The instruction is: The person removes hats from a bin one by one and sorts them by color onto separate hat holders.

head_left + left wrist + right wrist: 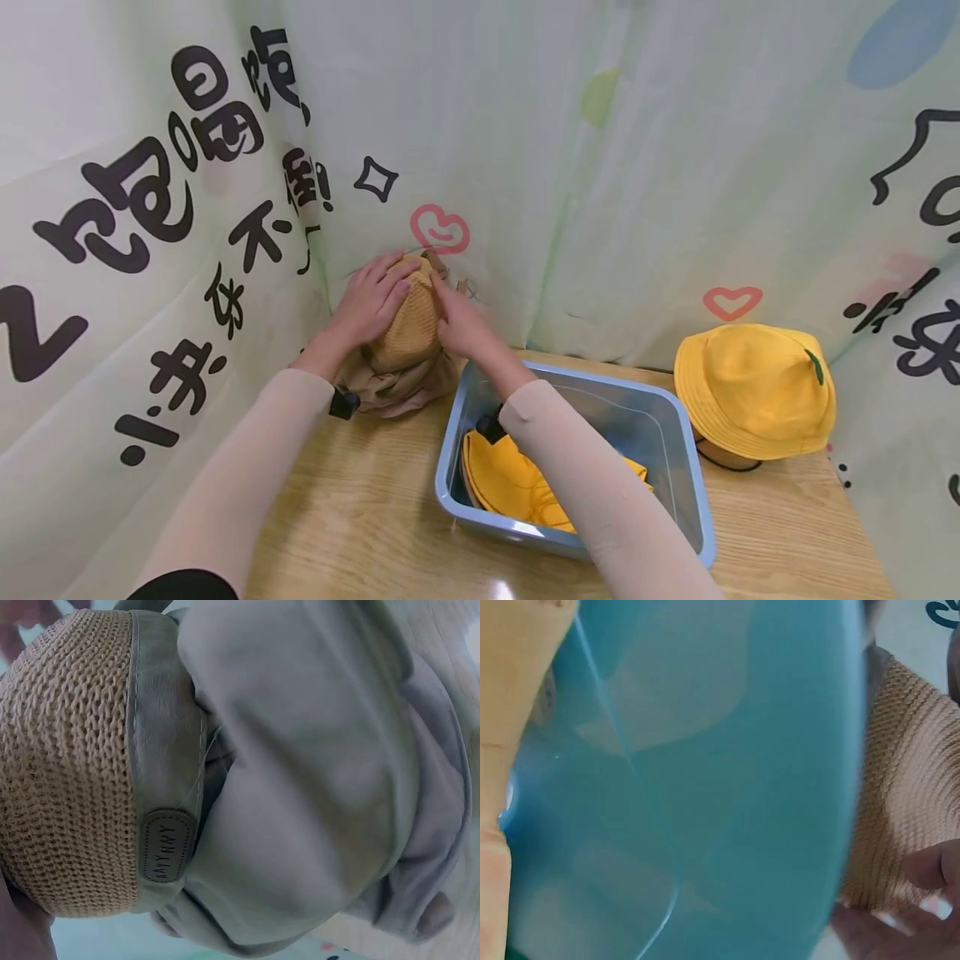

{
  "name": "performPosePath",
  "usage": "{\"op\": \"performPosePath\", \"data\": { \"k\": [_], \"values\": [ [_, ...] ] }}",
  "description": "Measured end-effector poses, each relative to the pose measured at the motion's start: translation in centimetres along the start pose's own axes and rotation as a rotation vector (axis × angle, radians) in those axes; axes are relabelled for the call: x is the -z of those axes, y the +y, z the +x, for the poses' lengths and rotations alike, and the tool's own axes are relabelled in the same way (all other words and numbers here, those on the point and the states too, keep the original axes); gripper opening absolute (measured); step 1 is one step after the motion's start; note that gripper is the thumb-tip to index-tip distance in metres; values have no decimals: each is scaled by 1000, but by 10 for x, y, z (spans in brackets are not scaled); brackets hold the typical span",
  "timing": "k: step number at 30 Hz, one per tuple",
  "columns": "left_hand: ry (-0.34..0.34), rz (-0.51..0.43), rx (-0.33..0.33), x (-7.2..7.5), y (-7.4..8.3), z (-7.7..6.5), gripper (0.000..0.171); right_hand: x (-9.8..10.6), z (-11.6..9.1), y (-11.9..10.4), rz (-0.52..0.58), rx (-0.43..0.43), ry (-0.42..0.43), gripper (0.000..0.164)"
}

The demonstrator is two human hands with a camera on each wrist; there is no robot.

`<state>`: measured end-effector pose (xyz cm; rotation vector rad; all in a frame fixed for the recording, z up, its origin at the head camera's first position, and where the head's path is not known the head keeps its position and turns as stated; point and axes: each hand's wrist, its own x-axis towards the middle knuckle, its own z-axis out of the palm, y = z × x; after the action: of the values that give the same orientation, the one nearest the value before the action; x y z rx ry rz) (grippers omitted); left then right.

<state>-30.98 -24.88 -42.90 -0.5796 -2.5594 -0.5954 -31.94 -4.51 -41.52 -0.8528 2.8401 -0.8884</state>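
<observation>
Near right, a blue bin [693, 475] holds a yellow hat [517, 487]. Beyond it, at the far left corner of the table [360, 517], the left hand [371, 302] and right hand [461, 321] both clasp a tan knitted hat [412, 329] with a beige fabric brim and small label.

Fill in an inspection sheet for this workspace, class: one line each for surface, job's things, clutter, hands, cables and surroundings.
Surface: light wooden table, grain visible.
Job's things: tan knitted hat with beige fabric brim, standing at the back left corner.
Clutter: blue plastic bin holding folded yellow fabric; yellow bucket hat to its right.
Hands: left hand and right hand both pressed on the knitted crown, one each side.
Cables: nothing seen.
Surroundings: pale printed curtain with black characters and red hearts on three sides.
</observation>
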Motion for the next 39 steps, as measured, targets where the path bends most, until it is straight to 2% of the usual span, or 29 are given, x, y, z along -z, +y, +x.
{"op": "performPosePath", "data": {
  "k": [3, 7, 9, 12, 15, 18, 22, 30, 34, 39],
  "values": [
    [33, -16, -2, -4, -4, -2, 40, -4, 3, 3, 38, 43, -92, 79],
    [67, -37, -22, -10, -11, -4, 45, -8, 4, 9, 60, 93, -100, 82],
    [65, -32, -25, -10, -13, -3, 46, -6, 4, 12, 95, 120, -124, 83],
    [40, -9, -7, -7, -7, -1, 45, 7, -4, 17, 151, 103, -166, 82],
    [5, 36, 23, 1, 3, -1, 43, 22, -15, 21, 178, 83, -168, 76],
    [-18, 74, 23, 8, 14, -6, 44, 34, -30, 28, 169, 88, -139, 68],
    [-21, 100, -43, 13, 31, -17, 46, 44, -57, 40, 155, 86, -78, 59],
    [25, 46, -187, 10, 69, -42, 47, 60, -98, 64, 108, 56, 11, 48],
    [-6, 22, -220, 8, 89, -54, 48, 68, -114, 74, 88, 51, 22, 47],
    [-50, 20, -229, 6, 114, -72, 50, 75, -130, 83, 92, 99, 35, 47]
  ]
}}
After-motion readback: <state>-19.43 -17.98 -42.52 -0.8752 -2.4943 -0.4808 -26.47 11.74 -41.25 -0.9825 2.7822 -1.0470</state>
